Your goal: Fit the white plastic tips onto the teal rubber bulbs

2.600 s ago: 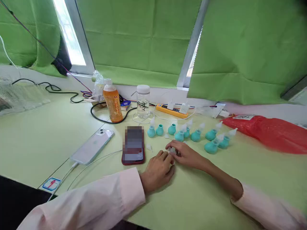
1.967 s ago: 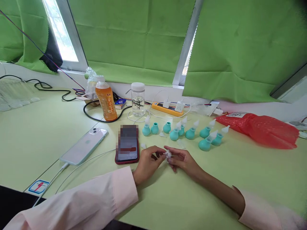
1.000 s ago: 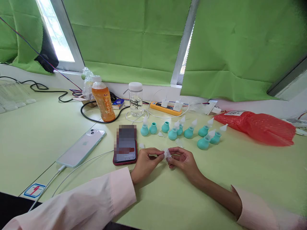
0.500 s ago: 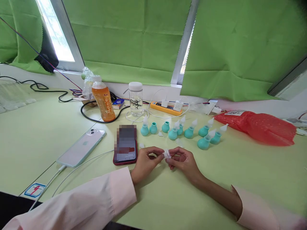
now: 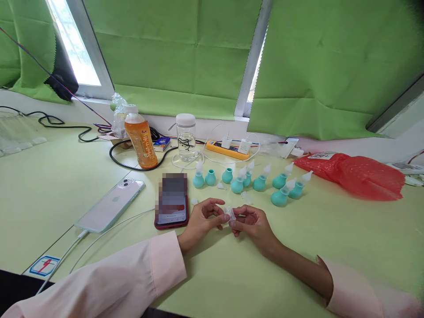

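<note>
Piece of translucent plastic [image 5: 230, 213], roughly cylindrical.

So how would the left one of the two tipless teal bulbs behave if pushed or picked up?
The left bulb might rock or roll, given its rounded body. It is likely light, as its open neck suggests a hollow inside.

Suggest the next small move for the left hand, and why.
Probably have the left hand close its forefinger onto the clear piece: that finger looks raised, the thumb lies against the piece, and the right hand grips its other side.
</note>
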Available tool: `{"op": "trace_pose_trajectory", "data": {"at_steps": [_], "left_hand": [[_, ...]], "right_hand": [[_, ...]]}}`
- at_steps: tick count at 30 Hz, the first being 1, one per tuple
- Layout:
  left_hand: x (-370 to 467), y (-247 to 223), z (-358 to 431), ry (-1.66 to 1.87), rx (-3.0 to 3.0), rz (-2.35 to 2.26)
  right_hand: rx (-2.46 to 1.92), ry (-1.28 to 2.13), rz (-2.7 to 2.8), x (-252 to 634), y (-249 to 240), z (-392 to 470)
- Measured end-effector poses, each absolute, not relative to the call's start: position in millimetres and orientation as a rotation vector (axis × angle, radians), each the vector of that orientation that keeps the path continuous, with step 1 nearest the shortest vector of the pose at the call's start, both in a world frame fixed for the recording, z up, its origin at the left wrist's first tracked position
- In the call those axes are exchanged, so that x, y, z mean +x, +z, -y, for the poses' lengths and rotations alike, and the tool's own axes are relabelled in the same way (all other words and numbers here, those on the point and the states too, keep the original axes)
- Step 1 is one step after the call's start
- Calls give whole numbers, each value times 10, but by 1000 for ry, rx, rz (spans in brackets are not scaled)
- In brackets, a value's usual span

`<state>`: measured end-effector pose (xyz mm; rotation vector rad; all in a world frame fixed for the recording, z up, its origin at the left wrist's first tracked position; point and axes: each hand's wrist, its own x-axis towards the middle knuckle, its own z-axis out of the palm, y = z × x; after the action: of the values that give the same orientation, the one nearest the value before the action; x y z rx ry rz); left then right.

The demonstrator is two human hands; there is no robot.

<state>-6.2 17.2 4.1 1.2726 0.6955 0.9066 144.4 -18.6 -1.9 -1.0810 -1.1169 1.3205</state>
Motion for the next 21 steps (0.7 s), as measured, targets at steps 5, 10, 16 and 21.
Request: {"op": "trace_pose_trajectory", "data": {"at_steps": [5,10,16,21], "left_hand": [[-90,101,-141,842,1465,-643],[-108,98,-133,915,1542,-710],[-69,54,-163,957,1321,-858],[-56,46,-160,841,1291,-890]], "right_hand": [[-1015,1311,1176,1460,-26,177],[-1021,1224,1252,1449,-43,193],[-1169,734,1517,1517,44,165],[-1217,155,1693,1687,20,3]]}}
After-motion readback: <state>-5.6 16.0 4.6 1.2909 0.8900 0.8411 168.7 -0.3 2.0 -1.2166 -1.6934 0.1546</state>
